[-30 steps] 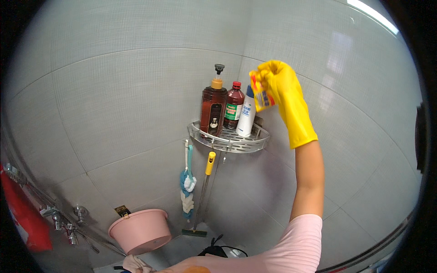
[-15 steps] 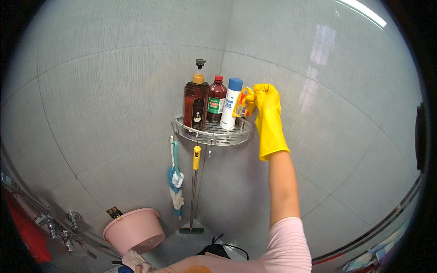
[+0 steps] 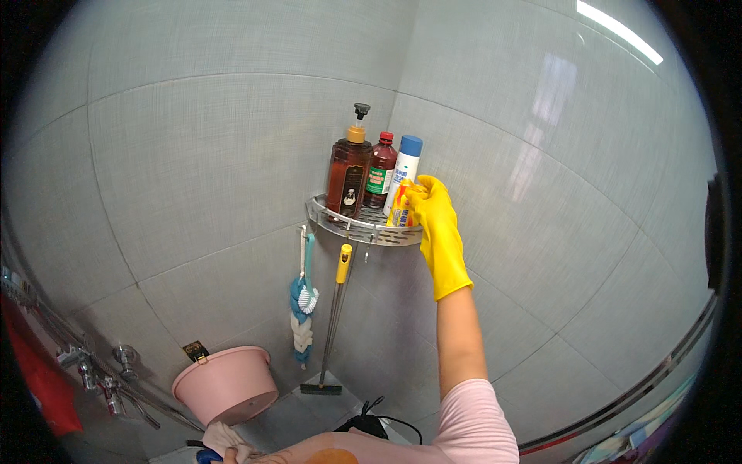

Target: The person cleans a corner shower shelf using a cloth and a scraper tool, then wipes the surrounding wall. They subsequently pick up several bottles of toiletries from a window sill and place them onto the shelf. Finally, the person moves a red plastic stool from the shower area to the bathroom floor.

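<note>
My right hand [image 3: 434, 220], in a yellow rubber glove, is closed on the top of a small yellow-and-red packet [image 3: 399, 207]. The packet stands at the right part of a metal corner shelf [image 3: 332, 224], in front of a white bottle with a blue cap [image 3: 406, 164]. Left of that bottle are a dark red bottle with a red cap [image 3: 380, 172] and a brown pump bottle [image 3: 348, 176]. Low at the bottom edge, a bit of what looks like my left hand [image 3: 230, 457] shows beside a pale cloth [image 3: 226, 438]; its fingers cannot be made out.
Below the shelf hang a teal-handled brush with white bristles [image 3: 308, 298], a blue-and-white mesh scrubber [image 3: 301, 329] and a yellow-gripped broom [image 3: 344, 264]. A pink basin [image 3: 228, 387] leans on the left wall near the shower taps [image 3: 108, 393]. A black bag [image 3: 363, 424] lies low in the corner.
My right hand has moved down and left with the packet, from beside the white bottle to in front of it. The view has shifted, so the shelf appears slightly further right.
</note>
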Action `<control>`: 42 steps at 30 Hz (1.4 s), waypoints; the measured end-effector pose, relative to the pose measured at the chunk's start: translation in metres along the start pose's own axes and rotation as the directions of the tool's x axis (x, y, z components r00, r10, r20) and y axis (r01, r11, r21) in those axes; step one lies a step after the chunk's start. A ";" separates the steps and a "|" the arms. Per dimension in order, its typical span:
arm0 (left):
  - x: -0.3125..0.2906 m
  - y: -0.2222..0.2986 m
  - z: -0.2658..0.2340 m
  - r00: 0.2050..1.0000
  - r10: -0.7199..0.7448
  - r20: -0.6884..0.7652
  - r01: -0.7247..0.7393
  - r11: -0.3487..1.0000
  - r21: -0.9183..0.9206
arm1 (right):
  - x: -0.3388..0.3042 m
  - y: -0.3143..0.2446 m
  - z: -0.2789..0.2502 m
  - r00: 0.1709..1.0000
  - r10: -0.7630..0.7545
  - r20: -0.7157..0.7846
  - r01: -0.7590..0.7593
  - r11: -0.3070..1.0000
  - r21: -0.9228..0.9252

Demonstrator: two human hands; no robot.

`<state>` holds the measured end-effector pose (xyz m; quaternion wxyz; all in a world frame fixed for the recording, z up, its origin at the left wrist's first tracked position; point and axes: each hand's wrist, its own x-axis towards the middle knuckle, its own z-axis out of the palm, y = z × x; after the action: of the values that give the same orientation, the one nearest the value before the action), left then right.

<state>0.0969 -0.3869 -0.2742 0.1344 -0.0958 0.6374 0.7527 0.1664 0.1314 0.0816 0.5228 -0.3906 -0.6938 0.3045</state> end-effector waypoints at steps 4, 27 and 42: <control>-0.001 0.000 -0.006 1.000 0.001 -0.006 -0.001 1.000 -0.003 | 0.002 -0.011 -0.015 0.978 -0.073 0.194 0.165 0.838 -0.520; 0.005 -0.001 -0.011 0.999 -0.031 -0.037 0.032 0.999 0.041 | 0.013 -0.023 -0.032 0.996 0.090 0.017 -0.055 0.738 -0.673; 0.001 -0.001 -0.012 0.997 -0.017 -0.076 0.019 1.000 0.020 | -0.031 -0.049 0.063 0.924 0.001 0.383 0.211 0.833 -0.512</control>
<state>0.0961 -0.3988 -0.2774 0.1179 -0.1286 0.6488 0.7407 0.0991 0.0791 0.0898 0.2674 -0.4192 -0.8574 0.1329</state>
